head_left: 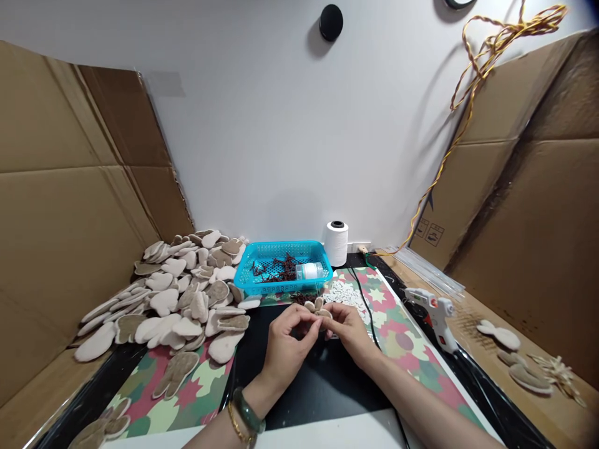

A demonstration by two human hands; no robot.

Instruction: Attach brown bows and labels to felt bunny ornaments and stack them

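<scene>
My left hand (286, 343) and my right hand (349, 327) meet over the black mat (322, 380), fingers pinched together on a small beige plush ear-shaped piece (318, 307). My left wrist wears a green bangle and a gold bracelet. A big pile of beige and brown plush ear-shaped pieces (180, 293) lies to the left of my hands. Just behind them stands a blue basket (283, 265) with dark red bits and a small white bottle. Small white beads (344, 293) are scattered by my right hand.
A white spool of thread (336, 242) stands behind the basket. A white glue gun (435, 312) rests at right, with several plush pieces (503, 337) and straw-coloured bits beyond it. Cardboard walls flank both sides. A yellow cable hangs down the back wall.
</scene>
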